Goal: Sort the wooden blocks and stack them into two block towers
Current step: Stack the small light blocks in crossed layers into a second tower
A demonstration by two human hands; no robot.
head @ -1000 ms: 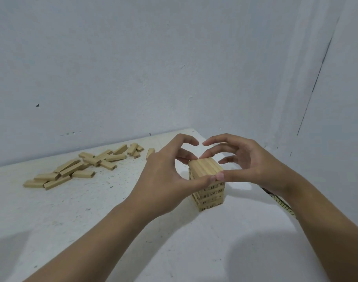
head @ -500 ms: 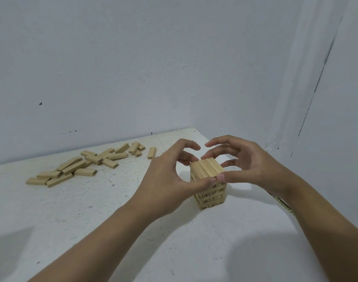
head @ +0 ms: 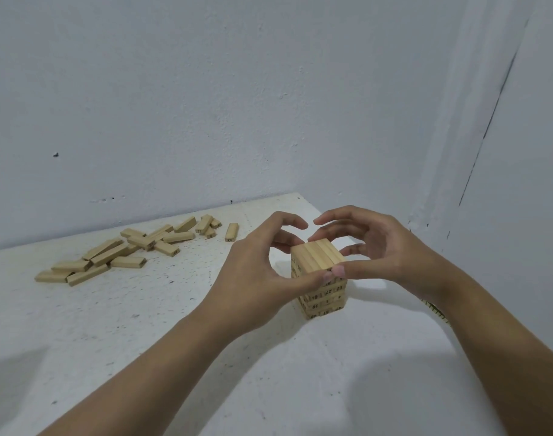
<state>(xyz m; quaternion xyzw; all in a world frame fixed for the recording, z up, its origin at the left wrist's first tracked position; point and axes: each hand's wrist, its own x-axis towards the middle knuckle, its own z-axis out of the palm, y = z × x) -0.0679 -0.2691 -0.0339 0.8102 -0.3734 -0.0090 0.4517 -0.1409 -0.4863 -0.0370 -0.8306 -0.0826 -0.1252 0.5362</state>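
A short block tower (head: 324,291) of numbered wooden blocks stands on the white table (head: 143,325), right of centre. My left hand (head: 253,278) and my right hand (head: 382,256) cup its top layer from either side. Both thumbs press the near edge of the top blocks, tips almost touching. The curled fingers reach round the far side, and the index fingers arch above the top. A pile of loose wooden blocks (head: 124,253) lies at the far left, away from both hands.
A single loose block (head: 232,231) lies apart from the pile, near the back wall. Pale walls close the table at the back and on the right. A striped edge (head: 438,313) shows under my right wrist.
Both hands stay around the tower's top with only slight finger shifts. The loose blocks have not moved.
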